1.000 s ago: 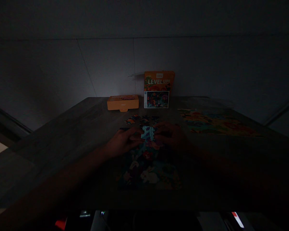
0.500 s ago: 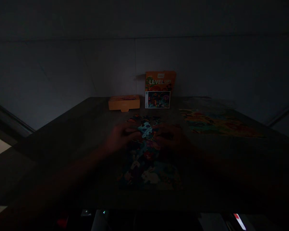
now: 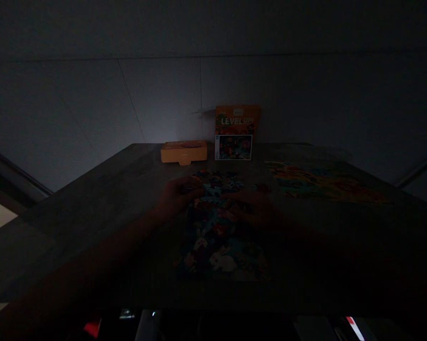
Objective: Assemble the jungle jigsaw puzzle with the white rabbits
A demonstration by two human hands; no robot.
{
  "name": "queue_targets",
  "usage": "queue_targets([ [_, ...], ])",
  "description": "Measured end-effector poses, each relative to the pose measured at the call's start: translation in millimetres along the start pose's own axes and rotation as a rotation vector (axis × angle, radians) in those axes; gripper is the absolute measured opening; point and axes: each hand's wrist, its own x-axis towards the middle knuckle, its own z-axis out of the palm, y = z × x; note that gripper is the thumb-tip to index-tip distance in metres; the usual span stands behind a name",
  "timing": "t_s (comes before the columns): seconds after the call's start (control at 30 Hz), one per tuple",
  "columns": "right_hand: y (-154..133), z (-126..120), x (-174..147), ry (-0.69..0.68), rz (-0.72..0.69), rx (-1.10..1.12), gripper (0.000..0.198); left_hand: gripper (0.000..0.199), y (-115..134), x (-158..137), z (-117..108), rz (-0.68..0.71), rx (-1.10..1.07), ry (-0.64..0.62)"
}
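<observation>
In dim light, a partly assembled jigsaw puzzle lies on the table, with white rabbits at its near end. My left hand is closed at its upper left edge, thumb and fingers bent around a light-blue puzzle section. From the right, my right hand reaches over the puzzle, its fingers on the same section's lower right side. That section looks nearly flat against the pieces around it. Darkness and the hands hide the exact fingertip contact.
An orange box lies at the back of the grey table. Beside it stands an orange "LEVEL UP!" box with a picture card in front. Another colourful puzzle lies right. Loose dark pieces sit near my right hand.
The light-blue section, tilted up and brighter before, now lies lower and flatter. My right hand has shifted slightly, uncovering the loose pieces beyond it.
</observation>
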Motion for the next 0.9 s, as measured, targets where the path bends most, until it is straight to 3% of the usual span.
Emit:
queue_targets([
  [0.2,-7.9,-1.7,0.4,0.009,-0.072,-0.023,0.045,0.025,2.8,-2.7,1.3,-0.018,-0.052,-0.071],
  [0.4,-6.1,2.5,0.1,-0.004,-0.181,-0.09,0.036,0.034,-4.3,-2.2,3.4,-0.044,-0.148,-0.117],
  [0.7,2.2,6.6,-3.5,-0.127,-0.29,-0.148,0.036,0.035,-3.2,-4.0,6.4,-0.071,-0.214,-0.137],
  [0.9,-1.8,8.2,-3.1,-0.175,-0.305,-0.145,0.038,0.039,-2.2,-4.5,7.4,-0.122,-0.268,-0.259],
])
